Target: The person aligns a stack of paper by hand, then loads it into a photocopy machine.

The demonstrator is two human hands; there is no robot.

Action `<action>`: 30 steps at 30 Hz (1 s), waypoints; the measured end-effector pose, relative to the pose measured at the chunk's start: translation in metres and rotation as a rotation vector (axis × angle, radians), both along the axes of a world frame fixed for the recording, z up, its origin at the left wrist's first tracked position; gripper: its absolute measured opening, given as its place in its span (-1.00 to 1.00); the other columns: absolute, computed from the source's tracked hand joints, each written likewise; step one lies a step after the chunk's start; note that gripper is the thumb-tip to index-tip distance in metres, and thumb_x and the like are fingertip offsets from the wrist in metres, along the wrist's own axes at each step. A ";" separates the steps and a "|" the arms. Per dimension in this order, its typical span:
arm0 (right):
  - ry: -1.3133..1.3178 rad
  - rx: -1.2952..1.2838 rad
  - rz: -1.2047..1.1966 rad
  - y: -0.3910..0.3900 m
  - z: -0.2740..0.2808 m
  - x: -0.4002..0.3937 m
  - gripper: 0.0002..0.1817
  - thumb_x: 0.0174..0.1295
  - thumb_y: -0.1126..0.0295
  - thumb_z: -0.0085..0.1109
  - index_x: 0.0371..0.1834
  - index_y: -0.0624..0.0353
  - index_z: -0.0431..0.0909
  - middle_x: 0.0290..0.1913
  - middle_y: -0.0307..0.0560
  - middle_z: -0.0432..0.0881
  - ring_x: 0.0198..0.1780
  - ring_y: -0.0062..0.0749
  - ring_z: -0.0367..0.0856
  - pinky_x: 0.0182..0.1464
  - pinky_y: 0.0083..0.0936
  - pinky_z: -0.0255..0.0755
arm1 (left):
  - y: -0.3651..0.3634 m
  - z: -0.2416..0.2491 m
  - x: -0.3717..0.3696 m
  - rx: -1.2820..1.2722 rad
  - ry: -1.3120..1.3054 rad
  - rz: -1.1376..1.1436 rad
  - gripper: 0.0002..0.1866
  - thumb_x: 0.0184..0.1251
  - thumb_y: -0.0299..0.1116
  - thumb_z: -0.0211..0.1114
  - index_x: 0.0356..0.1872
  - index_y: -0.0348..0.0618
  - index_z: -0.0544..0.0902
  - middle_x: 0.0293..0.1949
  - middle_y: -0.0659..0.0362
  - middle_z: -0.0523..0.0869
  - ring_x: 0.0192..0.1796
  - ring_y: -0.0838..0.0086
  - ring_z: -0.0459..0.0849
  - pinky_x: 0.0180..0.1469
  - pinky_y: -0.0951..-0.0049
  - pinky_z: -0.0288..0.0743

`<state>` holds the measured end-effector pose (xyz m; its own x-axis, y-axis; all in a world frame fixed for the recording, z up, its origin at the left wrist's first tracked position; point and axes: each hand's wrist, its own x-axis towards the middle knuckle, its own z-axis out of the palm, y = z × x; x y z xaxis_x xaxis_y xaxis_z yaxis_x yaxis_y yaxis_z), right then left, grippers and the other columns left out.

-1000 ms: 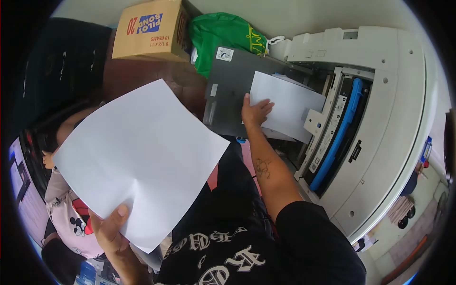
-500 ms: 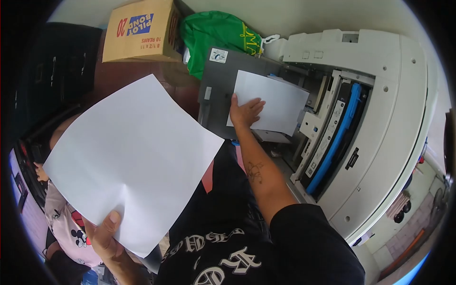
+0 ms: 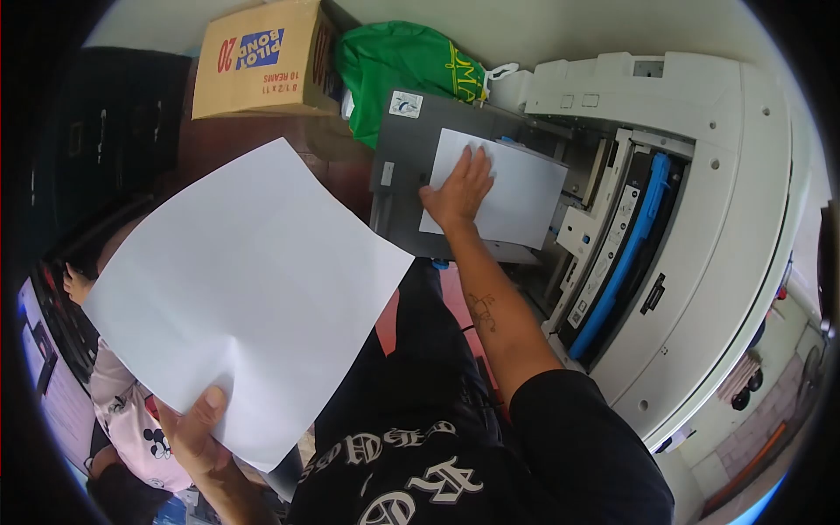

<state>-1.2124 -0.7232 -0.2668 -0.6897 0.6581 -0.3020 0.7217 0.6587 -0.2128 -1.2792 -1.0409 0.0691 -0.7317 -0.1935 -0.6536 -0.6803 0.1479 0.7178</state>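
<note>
Right hand (image 3: pixel 461 185) flat on sheet (image 3: pixel 512 197) laid in copier tray (image 3: pixel 404 188); left hand (image 3: pixel 194 430) pinching large sheets (image 3: pixel 245 289), not yet loaded.

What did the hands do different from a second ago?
The right hand slid from the near edge of the sheet on the tray further onto it and now lies flat there. The left hand keeps its grip on the big sheet; the copier is unchanged.

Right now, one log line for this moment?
left hand: grips loose paper sheet | right hand: flat on paper stack in copier tray
</note>
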 end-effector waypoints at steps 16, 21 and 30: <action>0.097 -0.239 -0.165 0.012 0.013 0.022 0.08 -0.13 0.10 0.49 0.43 0.30 0.06 0.35 0.22 0.25 0.45 0.04 0.15 0.46 0.03 0.00 | 0.014 0.002 -0.002 0.056 -0.023 -0.025 -0.17 -0.13 -0.49 0.48 0.28 -0.48 0.34 0.07 -0.10 0.61 0.08 0.16 0.62 0.19 0.27 0.44; 0.090 -1.730 -0.694 -0.002 0.051 0.018 0.03 0.15 -0.43 0.05 0.34 0.35 0.28 0.08 0.11 0.60 0.15 -0.13 0.57 0.27 -0.27 0.35 | 0.015 0.002 -0.005 0.139 -0.030 -0.102 -0.15 -0.20 -0.51 0.53 0.25 -0.46 0.37 0.01 -0.09 0.64 0.01 0.16 0.66 0.11 0.27 0.50; 0.456 -2.252 -0.540 -0.005 0.130 0.037 -0.09 0.27 -0.37 -0.06 0.23 0.38 0.43 0.16 0.08 0.58 0.19 -0.24 0.54 0.27 -0.31 0.35 | 0.036 -0.003 -0.034 0.239 -0.063 -0.315 -0.26 -0.16 -0.56 0.49 0.18 -0.47 0.42 -0.07 -0.07 0.67 -0.08 0.19 0.70 0.06 0.28 0.55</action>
<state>-1.1753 -0.7278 -0.1371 -0.8393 -0.2764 -0.4681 0.4009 -0.8963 -0.1896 -1.3134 -1.0050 0.0656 -0.6883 0.1965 -0.6983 -0.6719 0.1903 0.7158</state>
